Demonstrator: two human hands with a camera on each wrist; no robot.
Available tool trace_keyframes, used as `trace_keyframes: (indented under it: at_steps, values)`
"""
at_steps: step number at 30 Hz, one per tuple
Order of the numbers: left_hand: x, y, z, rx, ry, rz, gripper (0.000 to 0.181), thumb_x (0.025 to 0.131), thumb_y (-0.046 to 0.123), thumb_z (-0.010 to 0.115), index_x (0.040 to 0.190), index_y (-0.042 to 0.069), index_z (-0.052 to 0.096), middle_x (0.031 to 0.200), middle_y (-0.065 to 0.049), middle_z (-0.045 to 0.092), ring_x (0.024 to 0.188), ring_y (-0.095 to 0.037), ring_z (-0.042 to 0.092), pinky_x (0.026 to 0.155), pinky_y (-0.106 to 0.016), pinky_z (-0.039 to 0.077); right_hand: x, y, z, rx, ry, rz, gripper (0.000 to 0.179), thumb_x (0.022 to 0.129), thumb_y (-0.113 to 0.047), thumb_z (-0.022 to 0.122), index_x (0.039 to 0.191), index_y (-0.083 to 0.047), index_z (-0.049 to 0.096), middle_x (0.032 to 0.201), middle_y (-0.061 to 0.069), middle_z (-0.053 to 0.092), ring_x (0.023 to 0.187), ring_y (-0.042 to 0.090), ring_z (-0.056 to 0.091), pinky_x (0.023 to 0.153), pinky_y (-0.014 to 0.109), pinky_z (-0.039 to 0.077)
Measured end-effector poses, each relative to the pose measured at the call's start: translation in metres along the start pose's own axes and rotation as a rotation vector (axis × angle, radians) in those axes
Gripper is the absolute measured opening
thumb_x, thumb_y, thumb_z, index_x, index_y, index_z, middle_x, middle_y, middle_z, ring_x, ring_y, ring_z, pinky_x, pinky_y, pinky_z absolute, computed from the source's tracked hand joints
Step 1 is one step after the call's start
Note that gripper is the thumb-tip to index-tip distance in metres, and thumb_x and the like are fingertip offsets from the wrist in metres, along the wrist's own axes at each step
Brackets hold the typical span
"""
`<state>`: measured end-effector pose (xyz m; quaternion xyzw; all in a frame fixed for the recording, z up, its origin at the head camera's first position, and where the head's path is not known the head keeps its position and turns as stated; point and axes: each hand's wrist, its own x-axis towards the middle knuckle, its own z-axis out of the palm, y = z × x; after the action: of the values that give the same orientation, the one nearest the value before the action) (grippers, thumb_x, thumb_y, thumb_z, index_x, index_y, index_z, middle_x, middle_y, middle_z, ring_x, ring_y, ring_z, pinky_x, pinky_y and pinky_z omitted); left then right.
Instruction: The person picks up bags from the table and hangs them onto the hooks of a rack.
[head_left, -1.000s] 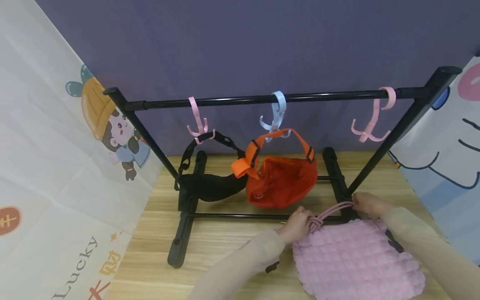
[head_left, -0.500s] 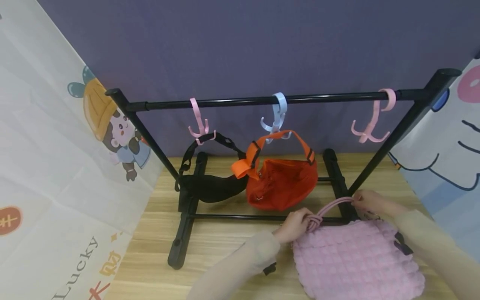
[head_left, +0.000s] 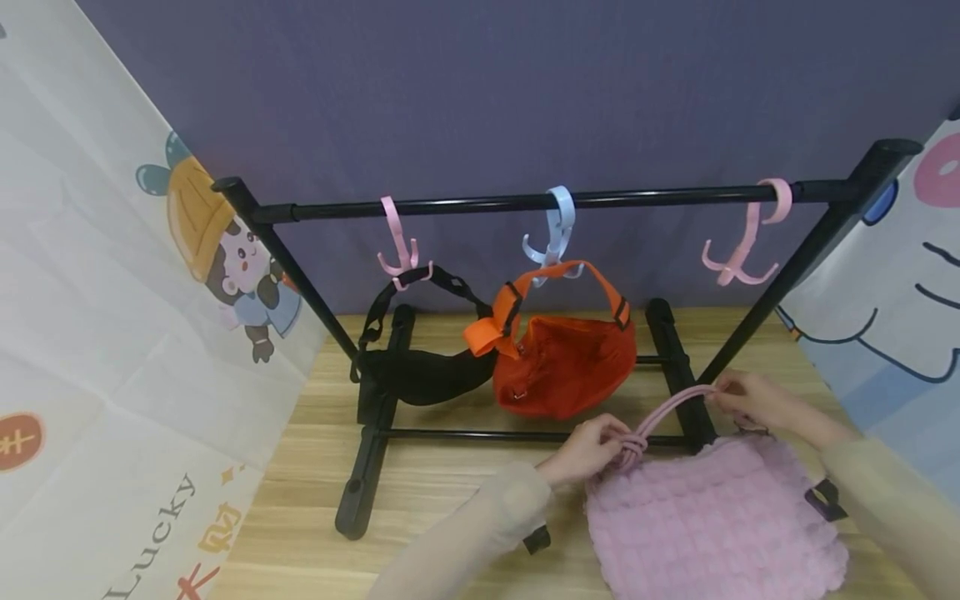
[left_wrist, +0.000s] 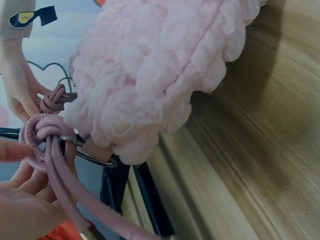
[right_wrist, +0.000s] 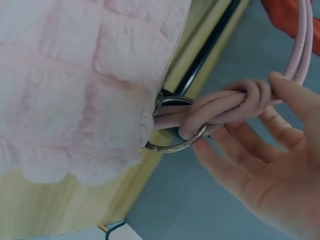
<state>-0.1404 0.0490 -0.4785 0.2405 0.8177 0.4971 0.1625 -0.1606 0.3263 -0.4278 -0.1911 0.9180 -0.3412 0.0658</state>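
Note:
A pink puffy handbag (head_left: 720, 521) is at the lower right of the head view, on the near side of the rack. Its knotted cord handle (head_left: 667, 407) arches up between both hands. My left hand (head_left: 588, 450) grips the handle's left knot (left_wrist: 47, 131), with thumb and fingers around it in the left wrist view. My right hand (head_left: 757, 407) holds the handle's other end, thumb on the cord beside the right knot (right_wrist: 225, 107). A metal ring (right_wrist: 177, 146) joins that knot to the bag.
A black rack (head_left: 480, 202) carries two pink hooks (head_left: 738, 242) and a blue hook (head_left: 557, 225). From the left pink hook hangs a black waist bag (head_left: 427, 375); an orange bag (head_left: 566, 367) hangs from the blue one. The rack's foot (head_left: 693, 417) stands behind the handle.
My right hand has risen slightly, lifting its end of the handle, and the bag's top right corner has come up with it. The left hand stays almost in place.

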Motion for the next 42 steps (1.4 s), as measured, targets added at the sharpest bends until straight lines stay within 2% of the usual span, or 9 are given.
trace_keyframes:
  at_steps: [4, 11, 16, 22, 25, 31, 42]
  values:
    - [-0.004, 0.006, -0.005, -0.043, -0.037, -0.011, 0.020, 0.082, 0.010, 0.055, 0.102, 0.008, 0.058, 0.086, 0.000, 0.064, 0.073, 0.001, 0.054, 0.061, -0.013, 0.043, -0.004, -0.010, -0.002, 0.014, 0.013, 0.016, 0.013, 0.087, -0.011, 0.054, 0.080, 0.000, 0.053, 0.054, -0.001, 0.048, 0.040, 0.004, 0.040, 0.035, 0.024, 0.034]
    - [-0.007, 0.013, -0.008, -0.054, -0.038, -0.040, 0.027, 0.078, 0.019, 0.066, 0.102, 0.009, 0.059, 0.076, 0.008, 0.059, 0.064, 0.002, 0.050, 0.056, -0.014, 0.043, -0.008, -0.024, -0.006, -0.087, 0.051, 0.028, 0.012, 0.087, -0.012, 0.054, 0.083, -0.001, 0.056, 0.054, -0.002, 0.047, 0.041, 0.003, 0.039, 0.038, 0.024, 0.035]
    - [-0.009, 0.014, -0.007, -0.026, -0.024, -0.002, 0.030, 0.074, 0.022, 0.070, 0.100, 0.011, 0.061, 0.074, 0.012, 0.058, 0.065, 0.003, 0.049, 0.057, -0.013, 0.042, -0.012, -0.034, -0.010, -0.127, 0.083, 0.020, 0.013, 0.088, -0.015, 0.055, 0.084, -0.003, 0.057, 0.054, -0.003, 0.048, 0.042, 0.003, 0.039, 0.040, 0.023, 0.036]
    - [-0.013, 0.021, -0.007, 0.031, -0.013, 0.040, 0.030, 0.073, 0.022, 0.072, 0.099, 0.011, 0.061, 0.076, 0.011, 0.061, 0.064, 0.004, 0.049, 0.056, -0.012, 0.041, -0.015, -0.041, -0.012, -0.186, 0.140, 0.015, 0.012, 0.085, -0.018, 0.058, 0.083, -0.006, 0.060, 0.067, -0.005, 0.057, 0.057, -0.001, 0.044, 0.050, 0.023, 0.039]
    - [-0.015, 0.025, -0.008, 0.055, -0.015, 0.059, 0.031, 0.072, 0.021, 0.073, 0.099, 0.012, 0.061, 0.077, 0.010, 0.063, 0.064, 0.005, 0.048, 0.057, -0.011, 0.040, -0.017, -0.044, -0.013, -0.192, 0.163, 0.005, 0.010, 0.085, -0.017, 0.059, 0.084, -0.006, 0.060, 0.070, -0.005, 0.059, 0.056, -0.001, 0.045, 0.048, 0.023, 0.039]
    - [-0.018, 0.029, -0.010, 0.046, -0.010, 0.090, 0.031, 0.073, 0.021, 0.072, 0.100, 0.011, 0.060, 0.082, 0.008, 0.065, 0.067, 0.005, 0.050, 0.059, -0.010, 0.040, -0.023, -0.053, -0.017, -0.202, 0.190, -0.019, 0.010, 0.086, -0.017, 0.058, 0.084, -0.008, 0.059, 0.067, -0.009, 0.055, 0.052, 0.000, 0.042, 0.044, 0.022, 0.035]
    - [-0.022, 0.045, -0.016, 0.063, 0.029, 0.159, 0.032, 0.077, 0.022, 0.069, 0.105, 0.012, 0.059, 0.088, 0.008, 0.066, 0.072, 0.008, 0.050, 0.063, -0.008, 0.040, -0.031, -0.064, -0.029, -0.169, 0.203, 0.012, 0.009, 0.087, -0.015, 0.057, 0.085, -0.006, 0.058, 0.062, -0.008, 0.052, 0.053, 0.002, 0.044, 0.045, 0.023, 0.037]
